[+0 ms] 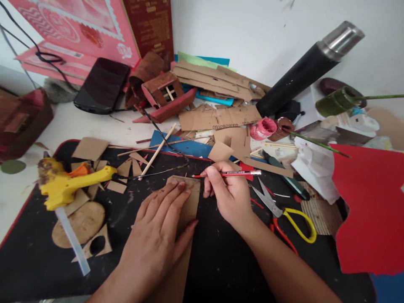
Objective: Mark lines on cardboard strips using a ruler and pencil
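The left hand (160,223) lies flat on a cardboard strip (191,205) — the right hand (229,192) grips a pencil (241,173).

On the mat (221,269), the cardboard strip (192,202) lies under the left hand (162,214), left of the right hand (230,193) and its pencil (238,173). The glue gun (83,180) lies far left, the scissors (277,211) right. Behind, on the counter (67,126), from left: phone (102,86), model boat (178,102), cardboard stack (214,80), flask (303,71).
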The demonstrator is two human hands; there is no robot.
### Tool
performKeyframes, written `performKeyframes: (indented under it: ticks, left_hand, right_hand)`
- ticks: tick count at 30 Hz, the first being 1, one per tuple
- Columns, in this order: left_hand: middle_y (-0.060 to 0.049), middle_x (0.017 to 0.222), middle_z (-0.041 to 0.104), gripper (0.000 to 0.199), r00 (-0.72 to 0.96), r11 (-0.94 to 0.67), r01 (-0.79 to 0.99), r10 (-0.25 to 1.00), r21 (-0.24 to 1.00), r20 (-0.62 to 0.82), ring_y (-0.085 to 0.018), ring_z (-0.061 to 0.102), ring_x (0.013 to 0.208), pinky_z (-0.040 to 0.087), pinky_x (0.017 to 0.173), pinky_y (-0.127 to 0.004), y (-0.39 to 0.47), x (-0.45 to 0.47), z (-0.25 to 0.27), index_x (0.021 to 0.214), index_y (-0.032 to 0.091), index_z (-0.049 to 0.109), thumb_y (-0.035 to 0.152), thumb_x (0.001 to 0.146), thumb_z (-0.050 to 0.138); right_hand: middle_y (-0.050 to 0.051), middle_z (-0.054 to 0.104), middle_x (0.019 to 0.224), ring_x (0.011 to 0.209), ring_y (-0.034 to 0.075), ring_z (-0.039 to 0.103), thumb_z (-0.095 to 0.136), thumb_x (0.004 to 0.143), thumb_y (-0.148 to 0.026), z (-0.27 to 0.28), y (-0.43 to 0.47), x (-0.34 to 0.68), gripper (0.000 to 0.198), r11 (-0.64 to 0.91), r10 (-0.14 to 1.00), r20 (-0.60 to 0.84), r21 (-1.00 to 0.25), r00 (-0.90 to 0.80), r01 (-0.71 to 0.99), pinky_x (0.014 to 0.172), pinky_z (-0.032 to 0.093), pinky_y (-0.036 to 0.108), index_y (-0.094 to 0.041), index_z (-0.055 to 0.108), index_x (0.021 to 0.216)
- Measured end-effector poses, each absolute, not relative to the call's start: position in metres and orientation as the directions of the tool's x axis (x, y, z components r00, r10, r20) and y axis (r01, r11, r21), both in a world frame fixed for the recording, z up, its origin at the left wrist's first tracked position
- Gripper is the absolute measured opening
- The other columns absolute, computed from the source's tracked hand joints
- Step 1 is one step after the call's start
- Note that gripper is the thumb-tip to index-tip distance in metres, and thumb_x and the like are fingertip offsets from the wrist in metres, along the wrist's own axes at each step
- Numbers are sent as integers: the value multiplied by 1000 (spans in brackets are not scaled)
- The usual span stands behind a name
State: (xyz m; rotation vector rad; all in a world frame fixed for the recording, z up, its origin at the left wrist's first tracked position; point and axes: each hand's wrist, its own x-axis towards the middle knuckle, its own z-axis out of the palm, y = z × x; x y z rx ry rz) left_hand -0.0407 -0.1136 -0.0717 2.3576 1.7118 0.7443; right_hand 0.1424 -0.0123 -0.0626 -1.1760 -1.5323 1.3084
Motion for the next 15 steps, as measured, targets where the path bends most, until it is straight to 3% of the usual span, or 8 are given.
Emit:
performKeyframes:
  ticks: [15]
  left_hand:
    - [-21, 150, 71, 45, 234, -348, 855, 921, 384, 312, -36, 65, 145, 50, 120, -52, -114, -40, -72, 151, 11, 57, 25, 108, 63]
  right_hand:
    - [-3, 68, 69, 61, 15, 67, 55, 118, -56, -62, -11, 143, 41, 70, 942, -6, -974, -336, 214, 62, 55, 28, -24, 68, 95]
